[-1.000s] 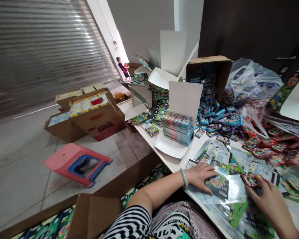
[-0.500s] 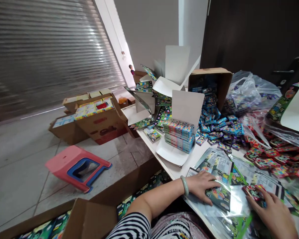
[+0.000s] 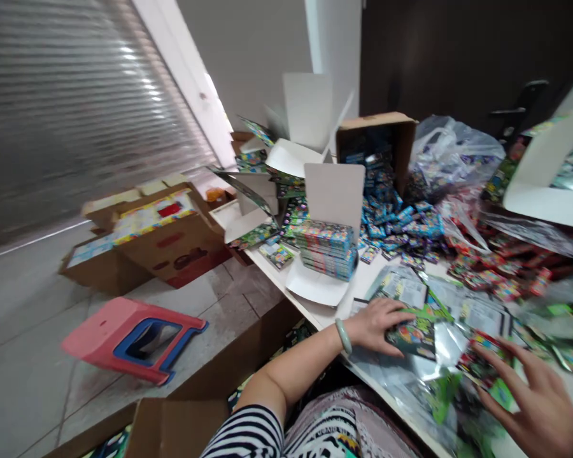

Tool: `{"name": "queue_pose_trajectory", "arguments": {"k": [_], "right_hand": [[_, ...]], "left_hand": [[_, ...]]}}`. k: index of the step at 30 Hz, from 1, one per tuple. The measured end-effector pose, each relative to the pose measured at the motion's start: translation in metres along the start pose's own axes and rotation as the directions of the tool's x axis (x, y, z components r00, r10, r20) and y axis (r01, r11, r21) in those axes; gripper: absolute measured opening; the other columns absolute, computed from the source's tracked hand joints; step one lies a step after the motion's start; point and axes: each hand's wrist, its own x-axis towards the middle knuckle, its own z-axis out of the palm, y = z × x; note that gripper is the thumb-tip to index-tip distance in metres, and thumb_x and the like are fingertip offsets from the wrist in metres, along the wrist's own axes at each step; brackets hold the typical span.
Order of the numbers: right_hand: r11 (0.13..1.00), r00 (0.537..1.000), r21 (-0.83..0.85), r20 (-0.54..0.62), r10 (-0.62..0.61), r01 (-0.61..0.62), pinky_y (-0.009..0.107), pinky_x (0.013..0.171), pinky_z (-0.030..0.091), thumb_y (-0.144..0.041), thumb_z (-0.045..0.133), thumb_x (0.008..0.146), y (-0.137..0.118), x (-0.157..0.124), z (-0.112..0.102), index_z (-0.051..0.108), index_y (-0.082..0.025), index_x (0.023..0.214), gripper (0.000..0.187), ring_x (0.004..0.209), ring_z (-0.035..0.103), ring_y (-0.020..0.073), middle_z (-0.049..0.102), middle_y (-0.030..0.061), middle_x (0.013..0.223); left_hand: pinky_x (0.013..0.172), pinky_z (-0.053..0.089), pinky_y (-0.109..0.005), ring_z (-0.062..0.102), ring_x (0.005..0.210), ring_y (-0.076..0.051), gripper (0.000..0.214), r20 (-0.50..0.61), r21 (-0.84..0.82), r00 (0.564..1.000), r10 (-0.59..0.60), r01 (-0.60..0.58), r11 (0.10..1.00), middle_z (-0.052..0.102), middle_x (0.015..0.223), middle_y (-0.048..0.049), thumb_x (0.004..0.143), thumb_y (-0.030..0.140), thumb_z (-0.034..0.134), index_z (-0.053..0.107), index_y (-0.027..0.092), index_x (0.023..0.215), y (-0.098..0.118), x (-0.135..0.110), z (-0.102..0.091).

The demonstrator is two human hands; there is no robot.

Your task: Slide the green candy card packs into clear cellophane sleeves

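My left hand point(image 3: 375, 324), with a pale green bangle at the wrist, lies on a clear plastic bag point(image 3: 413, 337) printed in green and black, fingers curled over its left edge and pressing it to the white table point(image 3: 315, 312). My right hand point(image 3: 537, 401) is at the lower right with its fingers spread, fingertips touching a small red packet point(image 3: 477, 362) that lies on the bags. More of the same printed bags point(image 3: 401, 289) lie just beyond my left hand. The picture is blurred by motion.
An open white carton point(image 3: 332, 191) holds a stack of colourful packets point(image 3: 327, 251). A tipped brown box point(image 3: 377, 143) spills blue packets point(image 3: 401, 229); red packets point(image 3: 496, 273) lie to the right. On the floor are a tipped pink stool point(image 3: 128, 337) and cardboard boxes point(image 3: 148, 235).
My right hand has opened its fingers over the red packet and drawn slightly toward me. The view has swung a little; my left hand stays pressed on the bag.
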Motion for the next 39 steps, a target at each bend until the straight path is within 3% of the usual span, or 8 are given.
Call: {"name": "queue_pose_trajectory", "arguments": {"k": [4, 7, 10, 15, 21, 26, 34, 39], "right_hand": [[0.992, 0.978, 0.069, 0.175, -0.116, 0.105, 0.054, 0.096, 0.052, -0.034, 0.061, 0.085, -0.035, 0.01, -0.026, 0.056, -0.036, 0.137, 0.052, 0.12, 0.058, 0.0345, 0.059, 0.0143, 0.131], [0.996, 0.975, 0.087, 0.223, 0.009, -0.029, 0.056, 0.102, 0.048, -0.033, 0.064, 0.085, -0.04, 0.019, -0.043, 0.054, -0.032, 0.14, 0.055, 0.125, 0.052, 0.0347, 0.053, 0.0148, 0.137], [0.987, 0.983, 0.086, 0.138, 0.125, -0.138, 0.058, 0.108, 0.043, -0.035, 0.065, 0.087, -0.042, 0.025, -0.052, 0.051, -0.034, 0.141, 0.056, 0.132, 0.046, 0.0347, 0.046, 0.0126, 0.143], [0.991, 0.987, 0.032, 0.098, 0.125, -0.128, 0.057, 0.11, 0.041, -0.029, 0.069, 0.083, -0.051, 0.035, -0.041, 0.055, -0.028, 0.134, 0.053, 0.131, 0.044, 0.0347, 0.047, 0.014, 0.142], [0.991, 0.928, 0.137, 0.367, -0.06, 0.01, 0.056, 0.107, 0.044, -0.025, 0.076, 0.077, -0.047, 0.041, -0.034, 0.057, -0.024, 0.133, 0.059, 0.128, 0.046, 0.0343, 0.05, 0.0144, 0.141], [0.977, 0.881, 0.212, 0.461, -0.103, 0.003, 0.054, 0.107, 0.044, -0.025, 0.076, 0.078, -0.036, 0.041, -0.034, 0.057, -0.025, 0.134, 0.059, 0.128, 0.046, 0.0321, 0.05, 0.0136, 0.14], [0.977, 0.895, 0.21, 0.442, -0.066, -0.031, 0.058, 0.107, 0.043, -0.033, 0.079, 0.078, -0.04, 0.042, -0.023, 0.054, -0.028, 0.136, 0.063, 0.13, 0.046, 0.035, 0.049, 0.0138, 0.142], [0.948, 0.946, 0.284, 0.322, 0.044, -0.141, 0.057, 0.113, 0.04, -0.05, 0.075, 0.08, -0.046, 0.032, -0.012, 0.045, -0.025, 0.142, 0.073, 0.138, 0.041, 0.035, 0.044, 0.0158, 0.146]], "left_hand": [[0.114, 0.038, -0.051, 0.048, 0.133, -0.035, 0.085, 0.005, 0.016, 1.0, -0.021, 0.021, 1.0, 0.051, 0.143, -0.02, 0.074, 0.059, 0.075, 0.05, 0.017, 0.143, 0.006, -0.004, -0.012], [0.114, 0.039, -0.055, 0.046, 0.135, -0.035, 0.08, 0.003, 0.015, 0.999, -0.036, 0.036, 0.999, 0.048, 0.145, -0.0156, 0.079, 0.053, 0.072, 0.044, 0.024, 0.147, -0.003, -0.002, -0.016], [0.114, 0.039, -0.056, 0.046, 0.135, -0.034, 0.078, 0.005, 0.001, 1.0, -0.027, 0.027, 1.0, 0.047, 0.146, -0.0131, 0.08, 0.049, 0.073, 0.041, 0.028, 0.148, -0.008, 0.001, -0.012], [0.113, 0.041, -0.055, 0.047, 0.135, -0.032, 0.079, 0.01, -0.047, 0.999, 0.032, -0.032, 0.998, 0.047, 0.144, -0.0126, 0.08, 0.049, 0.074, 0.039, 0.029, 0.148, 0.0, 0.001, -0.007], [0.114, 0.039, -0.056, 0.048, 0.134, -0.033, 0.082, 0.089, -0.011, 0.995, 0.046, -0.045, 0.999, 0.05, 0.145, -0.013, 0.078, 0.044, 0.075, 0.038, 0.027, 0.149, 0.001, 0.003, -0.01], [0.119, 0.031, -0.057, 0.047, 0.137, -0.033, 0.081, 0.118, -0.003, 0.99, 0.078, -0.079, 0.997, 0.048, 0.148, -0.0143, 0.08, 0.045, 0.074, 0.038, 0.023, 0.149, 0.005, 0.001, -0.008], [0.117, 0.034, -0.058, 0.048, 0.136, -0.033, 0.086, 0.13, -0.095, 0.987, 0.095, -0.083, 0.992, 0.049, 0.148, -0.0145, 0.077, 0.049, 0.076, 0.037, 0.024, 0.15, 0.003, 0.009, -0.006], [0.113, 0.039, -0.057, 0.053, 0.13, -0.033, 0.085, 0.012, -0.092, 0.996, 0.091, -0.089, 0.992, 0.054, 0.143, -0.0145, 0.077, 0.05, 0.076, 0.038, 0.025, 0.149, 0.004, 0.006, -0.002]]}}
